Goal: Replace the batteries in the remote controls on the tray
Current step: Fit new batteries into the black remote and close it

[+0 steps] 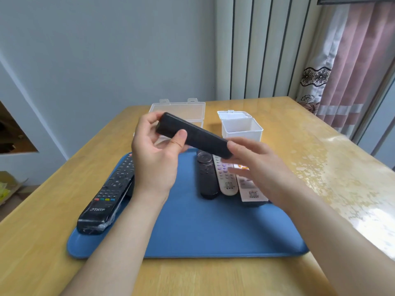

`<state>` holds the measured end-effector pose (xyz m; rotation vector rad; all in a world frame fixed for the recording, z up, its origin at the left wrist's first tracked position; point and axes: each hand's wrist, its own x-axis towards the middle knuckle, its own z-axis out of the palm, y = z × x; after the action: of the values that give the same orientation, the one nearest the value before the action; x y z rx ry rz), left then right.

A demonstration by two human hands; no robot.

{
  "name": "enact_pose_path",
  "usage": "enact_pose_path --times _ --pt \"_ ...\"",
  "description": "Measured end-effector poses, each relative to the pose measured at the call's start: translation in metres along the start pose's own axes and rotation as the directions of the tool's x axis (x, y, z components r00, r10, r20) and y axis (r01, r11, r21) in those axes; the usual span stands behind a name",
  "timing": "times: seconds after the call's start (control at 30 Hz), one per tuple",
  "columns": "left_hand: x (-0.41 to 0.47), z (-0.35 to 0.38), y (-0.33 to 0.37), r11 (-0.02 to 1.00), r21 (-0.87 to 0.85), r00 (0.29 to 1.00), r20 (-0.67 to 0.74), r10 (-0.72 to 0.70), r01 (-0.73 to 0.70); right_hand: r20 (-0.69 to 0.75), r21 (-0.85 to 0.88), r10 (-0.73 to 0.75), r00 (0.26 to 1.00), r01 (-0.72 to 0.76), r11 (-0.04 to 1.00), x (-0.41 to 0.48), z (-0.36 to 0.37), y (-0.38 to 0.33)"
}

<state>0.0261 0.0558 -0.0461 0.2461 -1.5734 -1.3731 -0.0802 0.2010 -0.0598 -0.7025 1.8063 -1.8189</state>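
Left hand (156, 154) grasps the black remote (192, 134); right hand (252, 161) grip blurred, can't tell; a slack hold could drop it onto the remotes (207, 180) on the tray (192, 231).

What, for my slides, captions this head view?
Left hand grips a black remote, right hand at its end, above a blue tray.

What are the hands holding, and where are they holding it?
A black remote. The left hand grips its far end; the right hand meets the other end, too blurred to tell its grip.

"THTF" on the long black remote (106, 196) at tray's left edge
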Motion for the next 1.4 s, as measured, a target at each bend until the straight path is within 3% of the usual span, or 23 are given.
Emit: enact_pose_path --times 0.07,0.17,0.33,0.43,0.5,0.57,0.63,0.7,0.77,0.83,0.9,0.97,1.17,1.3,1.4 --pt "0.000 -0.003 0.002 0.976 0.139 0.986 0.054 0.159 -0.165 -0.107 -0.231 -0.142 0.984 0.115 0.966 0.006 -0.002 0.007" --pt "-0.002 -0.006 0.000 0.873 0.346 0.936 0.195 0.291 -0.344 -0.080 -0.535 -0.258 0.963 0.177 0.826 0.007 0.001 0.015" --pt "0.004 -0.012 0.004 0.796 0.504 0.942 0.179 0.283 -0.334 0.146 -0.772 -0.248 0.958 0.267 0.576 0.003 0.006 0.020" --pt "0.008 -0.018 0.008 0.655 0.658 0.928 0.233 0.292 -0.371 0.299 -0.802 -0.269 0.915 0.394 0.448 0.000 0.013 0.018" --pt "0.010 -0.021 0.010 0.580 0.716 0.920 0.336 0.204 -0.390 0.360 -0.832 -0.203 0.911 0.412 0.371 -0.001 0.017 0.020" --pt "0.010 -0.024 0.011 0.540 0.756 0.885 0.464 -0.046 -0.369 0.387 -0.864 -0.147 0.910 0.414 0.286 0.000 0.020 0.023" --pt "0.009 -0.026 0.007 0.483 0.803 0.762 0.542 -0.353 -0.348 0.404 -0.865 -0.145 0.903 0.429 0.262 0.000 0.021 0.024" --pt "0.008 -0.027 0.001 0.452 0.834 0.662 0.535 -0.525 -0.316 0.415 -0.852 -0.158 0.896 0.443 0.278 0.001 0.020 0.024" --pt "0.009 -0.026 -0.001 0.502 0.835 0.742 0.481 -0.467 -0.225 0.426 -0.841 -0.167 0.889 0.457 0.289 0.001 0.019 0.023" --pt "0.010 -0.026 -0.006 0.459 0.861 0.803 0.427 -0.417 -0.220 0.432 -0.838 -0.164 0.887 0.462 0.291 0.001 0.019 0.023" --pt "0.008 -0.025 -0.011 0.347 0.902 0.741 0.414 -0.528 -0.257 0.424 -0.836 -0.166 0.890 0.456 0.305 0.001 0.019 0.022" --pt "0.006 -0.025 -0.016 0.355 0.906 0.695 0.410 -0.591 -0.232 0.411 -0.842 -0.163 0.897 0.442 0.308 0.000 0.019 0.021" --pt "0.007 -0.028 -0.023 0.386 0.892 0.719 0.427 -0.548 -0.235 0.380 -0.880 -0.170 0.909 0.412 0.235 -0.001 0.022 0.022" --pt "0.007 -0.023 -0.028 0.485 0.816 0.760 0.523 -0.386 -0.315 0.393 -0.910 -0.054 0.918 0.396 0.123 -0.004 0.029 0.024" --pt "0.003 -0.019 -0.032 0.484 0.790 0.638 0.600 -0.483 -0.376 0.405 -0.914 -0.054 0.913 0.406 0.009 -0.005 0.033 0.026"
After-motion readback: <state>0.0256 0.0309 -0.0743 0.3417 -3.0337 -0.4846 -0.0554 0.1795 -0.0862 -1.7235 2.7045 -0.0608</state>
